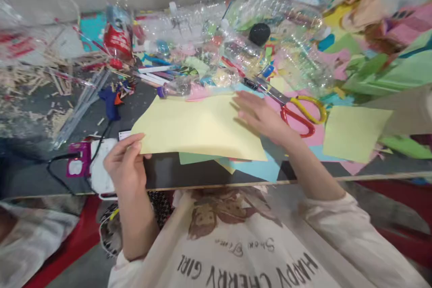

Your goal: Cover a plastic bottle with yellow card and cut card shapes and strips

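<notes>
A pale yellow sheet of paper (pixel 192 126) lies in front of me near the table's edge, its left part lifted and slightly bowed. My left hand (pixel 128 157) pinches the sheet's lower left corner between thumb and fingers. Over the sheet's upper right part, my right hand (pixel 258 114) is stretched out with fingers extended, slightly blurred; whether it presses on the paper is hard to see. Scissors (pixel 299 112) with red and yellow handles lie just beyond the right hand. Blue paper (pixel 270 166) and green paper (pixel 194 158) stick out beneath the yellow sheet.
Clear plastic bottles (pixel 297 54) and paper scraps crowd the back. A blue glue gun (pixel 110 102), its cord, and a purple power adapter (pixel 78 159) are on the left, near scattered wooden sticks (pixel 30 76). Another yellow-green sheet (pixel 356 132) lies right.
</notes>
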Available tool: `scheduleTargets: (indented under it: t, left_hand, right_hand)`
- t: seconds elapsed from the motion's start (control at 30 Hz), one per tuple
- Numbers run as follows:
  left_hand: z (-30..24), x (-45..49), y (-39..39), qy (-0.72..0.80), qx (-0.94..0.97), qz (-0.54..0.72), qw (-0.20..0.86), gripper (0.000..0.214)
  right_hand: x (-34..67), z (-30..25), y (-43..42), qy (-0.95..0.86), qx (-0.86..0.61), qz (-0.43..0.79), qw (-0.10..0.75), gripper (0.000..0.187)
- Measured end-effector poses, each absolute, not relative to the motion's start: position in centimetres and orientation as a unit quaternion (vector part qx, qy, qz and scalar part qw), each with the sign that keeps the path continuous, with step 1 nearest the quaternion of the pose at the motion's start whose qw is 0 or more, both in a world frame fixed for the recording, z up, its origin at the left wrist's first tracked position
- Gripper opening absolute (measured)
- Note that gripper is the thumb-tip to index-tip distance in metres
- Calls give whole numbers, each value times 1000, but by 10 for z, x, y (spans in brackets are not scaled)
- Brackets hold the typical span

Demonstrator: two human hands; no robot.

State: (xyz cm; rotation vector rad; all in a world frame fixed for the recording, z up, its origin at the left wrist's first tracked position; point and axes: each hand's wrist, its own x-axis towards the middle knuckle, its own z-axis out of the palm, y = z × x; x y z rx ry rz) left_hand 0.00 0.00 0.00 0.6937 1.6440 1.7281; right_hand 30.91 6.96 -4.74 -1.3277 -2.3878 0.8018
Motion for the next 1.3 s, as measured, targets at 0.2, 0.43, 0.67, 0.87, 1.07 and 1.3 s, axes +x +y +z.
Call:
scheduleTargets:
  t: [0.2, 0.43, 0.67, 0.87, 1.07, 1.3]
  left_hand:
    - [-17, -8, -13, 646, 234, 626, 368, 13]
    - [-22, -10, -23, 712, 268, 507, 406, 16]
    - [-7, -4, -34, 643, 527, 14, 555, 40]
    - [-25, 31, 3, 663, 711, 131, 197, 42]
    - [-65, 62, 102, 583, 788, 173, 94, 78]
    - [-68, 78, 153, 619, 764, 169, 67, 59]
  right_hand:
    - [285, -50, -23, -882, -400, 231, 94, 88]
    - [327, -68, -5, -837, -474, 191, 196, 59]
    - [355, -26, -29, -801, -479, 76, 352, 36]
    - [379, -57, -53, -806, -478, 76, 339, 47]
    - [377, -88, -68, -792, -498, 91, 341, 60]
    - [387, -103, -60, -771, -548, 149, 288, 85]
